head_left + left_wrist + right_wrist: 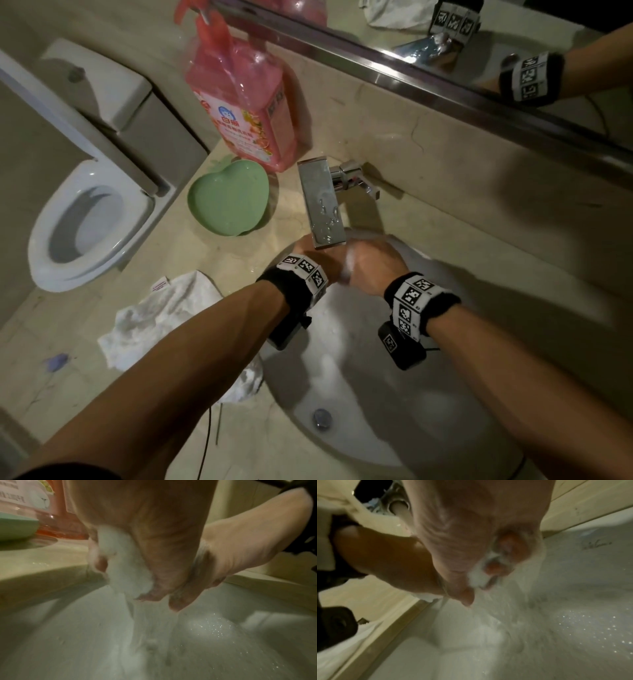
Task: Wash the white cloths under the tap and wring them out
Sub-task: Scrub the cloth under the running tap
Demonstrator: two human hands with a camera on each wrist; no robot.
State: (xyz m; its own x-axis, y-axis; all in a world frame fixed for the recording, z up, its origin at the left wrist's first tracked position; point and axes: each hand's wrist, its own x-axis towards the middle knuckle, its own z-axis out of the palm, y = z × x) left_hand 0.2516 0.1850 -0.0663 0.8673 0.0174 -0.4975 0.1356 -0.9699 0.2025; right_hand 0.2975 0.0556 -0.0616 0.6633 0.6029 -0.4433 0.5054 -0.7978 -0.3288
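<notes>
Both my hands meet under the spout of the chrome tap (322, 205), over the white sink (359, 383). My left hand (313, 255) and my right hand (368, 263) each grip one wet, bunched white cloth (349, 265) between them. In the left wrist view the left hand (137, 582) has its fingers curled round the cloth (123, 566), and water streams off it into the basin. In the right wrist view the right hand (488, 569) squeezes the cloth (479, 578). A second white cloth (161, 315) lies crumpled on the counter to the left of the sink, partly under my left forearm.
A green heart-shaped dish (227, 198) and a pink pump bottle (246, 102) stand on the counter left of the tap. The drain (322, 416) sits low in the basin. A toilet (85, 222) is at the far left, and a mirror (445, 41) runs along the back wall.
</notes>
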